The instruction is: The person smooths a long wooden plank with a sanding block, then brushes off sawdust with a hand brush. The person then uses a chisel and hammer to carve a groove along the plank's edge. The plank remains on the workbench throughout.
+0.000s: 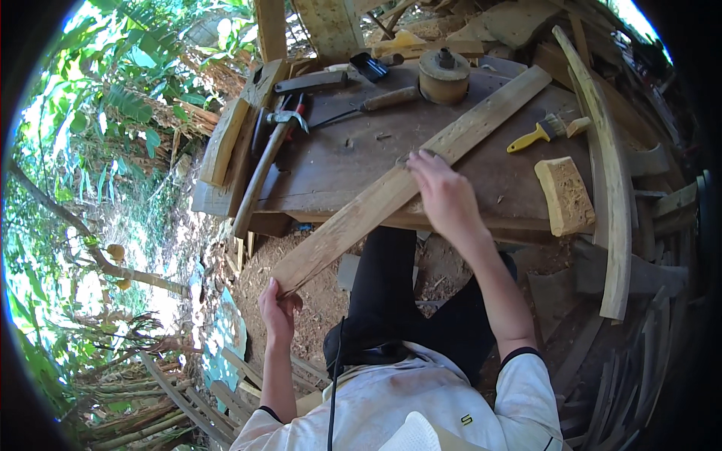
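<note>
A long wooden plank [361,213] lies slantwise over the brown worktable [338,165], its near end jutting past the front edge toward my lap. My left hand [278,310] is closed around that near end, thumb on top. Farther up, my right hand [444,192] rests on the plank around its middle, fingers bent and pressed together. Something small and dark shows at the fingertips, too small to name. Left of the plank lie a claw hammer [265,165] with a wooden handle and a thin tool with a wooden handle [389,99].
A round lidded container [444,77], a black object [369,68] and a dark bar [310,82] stand at the back. On the right are a yellow-handled paintbrush [535,136], a wood block [564,197] and a curved wood strip [613,180]. Timber [224,146] lines the left edge.
</note>
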A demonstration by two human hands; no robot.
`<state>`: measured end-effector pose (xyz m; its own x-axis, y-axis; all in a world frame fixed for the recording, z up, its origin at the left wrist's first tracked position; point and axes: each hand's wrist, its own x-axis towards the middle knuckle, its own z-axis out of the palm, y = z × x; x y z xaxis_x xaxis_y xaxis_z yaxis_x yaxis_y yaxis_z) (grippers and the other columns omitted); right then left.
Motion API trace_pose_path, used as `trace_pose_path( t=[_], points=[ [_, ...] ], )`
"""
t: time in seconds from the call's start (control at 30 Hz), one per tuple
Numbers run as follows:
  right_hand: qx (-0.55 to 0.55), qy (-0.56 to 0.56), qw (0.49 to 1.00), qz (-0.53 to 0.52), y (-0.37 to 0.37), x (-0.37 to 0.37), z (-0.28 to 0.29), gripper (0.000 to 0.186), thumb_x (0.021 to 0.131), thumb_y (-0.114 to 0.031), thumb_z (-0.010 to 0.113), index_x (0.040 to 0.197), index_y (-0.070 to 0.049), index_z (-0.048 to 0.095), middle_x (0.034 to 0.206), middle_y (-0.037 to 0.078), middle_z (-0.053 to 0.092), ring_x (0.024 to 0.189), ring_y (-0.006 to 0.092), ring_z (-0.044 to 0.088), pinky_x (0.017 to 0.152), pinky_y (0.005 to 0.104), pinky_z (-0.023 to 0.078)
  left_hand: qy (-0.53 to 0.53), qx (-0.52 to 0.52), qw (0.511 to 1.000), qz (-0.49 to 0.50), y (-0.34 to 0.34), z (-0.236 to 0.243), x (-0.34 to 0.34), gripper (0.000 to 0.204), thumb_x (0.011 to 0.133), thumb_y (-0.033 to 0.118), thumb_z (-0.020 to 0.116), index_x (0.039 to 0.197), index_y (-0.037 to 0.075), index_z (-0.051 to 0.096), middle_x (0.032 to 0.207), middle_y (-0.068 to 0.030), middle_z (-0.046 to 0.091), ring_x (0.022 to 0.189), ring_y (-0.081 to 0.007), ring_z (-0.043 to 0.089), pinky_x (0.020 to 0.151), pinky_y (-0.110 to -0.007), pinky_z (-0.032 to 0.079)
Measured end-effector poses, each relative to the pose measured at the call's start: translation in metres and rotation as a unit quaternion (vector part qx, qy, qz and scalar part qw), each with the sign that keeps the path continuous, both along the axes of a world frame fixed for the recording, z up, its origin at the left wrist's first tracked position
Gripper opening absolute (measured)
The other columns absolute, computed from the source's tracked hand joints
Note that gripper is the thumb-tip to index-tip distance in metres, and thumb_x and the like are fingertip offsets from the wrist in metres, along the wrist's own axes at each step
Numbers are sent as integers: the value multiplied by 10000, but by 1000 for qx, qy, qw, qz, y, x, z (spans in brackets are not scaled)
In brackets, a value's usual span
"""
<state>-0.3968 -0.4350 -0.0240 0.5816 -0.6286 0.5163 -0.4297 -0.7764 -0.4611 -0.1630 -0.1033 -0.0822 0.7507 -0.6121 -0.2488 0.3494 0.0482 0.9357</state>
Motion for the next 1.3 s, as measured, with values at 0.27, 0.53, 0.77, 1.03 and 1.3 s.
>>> trace_pose_path(
  t=[0.27,0.53,0.77,1.03,1.3],
  points=[
    [10,-15,1000,22,24,12,-10,246,1007,-66,642,1222,29,717,1321,204,734,1305,354,669,1120,448,544,-652,287,701,-34,1,45,25,541,968,243,781,1420,-2,614,1058,-140,698,986,-301,687,931,-419,568],
    [-34,11,999,9,29,16,-12,268,1004,-53,614,1236,45,707,1327,241,724,1310,351,672,1102,437,564,-611,331,697,-177,-53,78,0,847,697,358,984,1401,43,634,1130,-134,701,1090,-343,674,988,-463,525],
    [-6,52,997,-64,-33,-17,2,286,1028,-52,582,1267,59,693,1316,262,718,1230,361,716,1001,449,630,-601,307,712,-194,-20,91,12,690,600,147,932,1245,33,714,1101,-144,744,1008,-358,727,923,-437,585],
    [31,23,997,-63,-55,-30,12,273,1057,-111,606,1269,24,713,1275,253,738,1166,380,740,999,474,627,-583,342,718,-165,56,95,46,715,549,90,926,1234,40,725,1034,-119,728,928,-334,714,867,-411,585],
    [15,28,999,-9,-51,-20,-1,290,1089,-164,546,1266,-5,712,1172,230,766,1113,372,753,885,493,643,-580,365,717,-125,94,88,66,725,542,33,902,1249,54,738,999,-107,689,916,-321,682,820,-415,565]
  ],
)
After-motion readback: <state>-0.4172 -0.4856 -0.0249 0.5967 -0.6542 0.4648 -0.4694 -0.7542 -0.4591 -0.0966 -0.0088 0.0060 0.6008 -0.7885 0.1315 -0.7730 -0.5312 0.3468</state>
